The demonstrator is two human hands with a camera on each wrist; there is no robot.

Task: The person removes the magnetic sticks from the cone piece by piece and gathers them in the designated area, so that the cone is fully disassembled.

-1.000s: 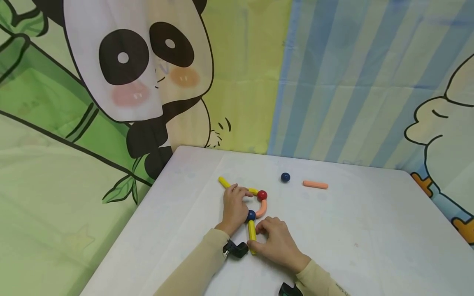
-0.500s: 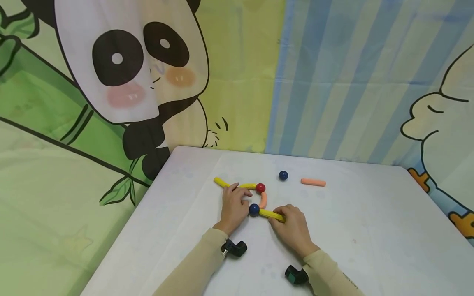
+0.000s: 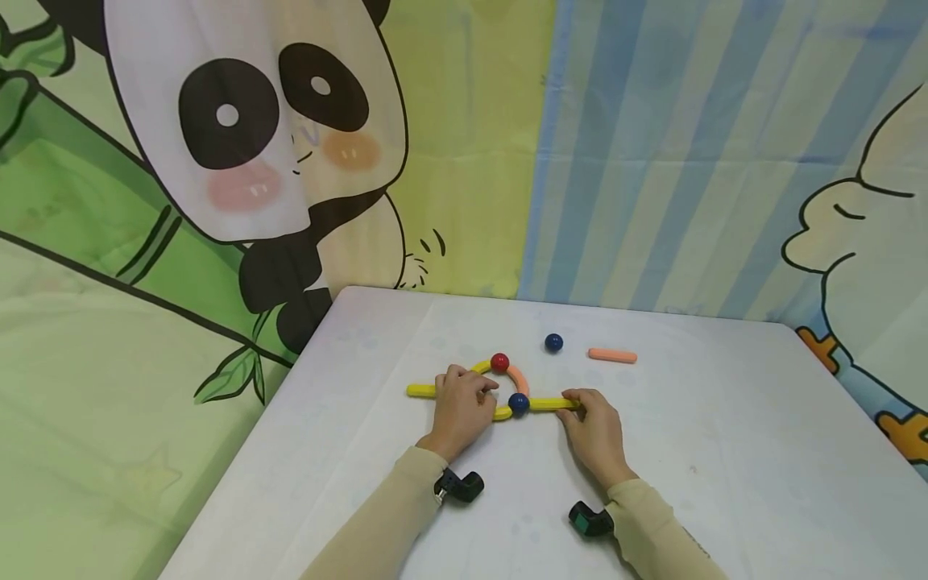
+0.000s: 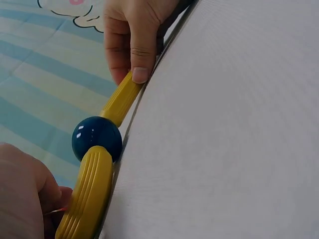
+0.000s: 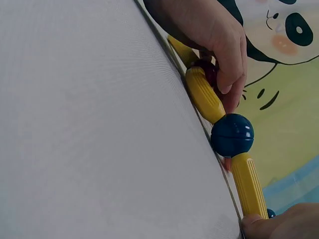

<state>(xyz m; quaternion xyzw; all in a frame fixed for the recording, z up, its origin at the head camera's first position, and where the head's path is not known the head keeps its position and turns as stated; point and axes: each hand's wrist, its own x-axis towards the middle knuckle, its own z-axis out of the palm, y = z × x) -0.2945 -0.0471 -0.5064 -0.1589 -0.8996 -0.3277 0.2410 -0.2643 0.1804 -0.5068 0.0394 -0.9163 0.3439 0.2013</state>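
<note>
Two beige sleeves (image 3: 380, 515) reach in from six o'clock over a white table (image 3: 739, 451). The right hand (image 3: 598, 433) pinches the outer end of a straight yellow rod (image 3: 548, 404) between thumb and fingers. The left hand (image 3: 462, 409) bends over the left side of a rounded loop (image 3: 482, 367), beside a dark red ball (image 5: 209, 72); I can't tell whether its fingers grip. With the loop as dial, a blue ball (image 3: 519, 404) sits at four, touching the rod and a yellow curve (image 3: 503, 414); a salmon curve (image 3: 519, 379) at two; a bright red ball (image 3: 499, 362) near twelve. Another yellow stick (image 3: 420, 391) points out at nine. Beyond, between two and three, lie a salmon stick (image 3: 612, 355) and a loose navy ball (image 3: 554, 343), apart. Farthest, around eleven, a panda (image 3: 290, 185) covers the curtain (image 3: 471, 145).
</note>
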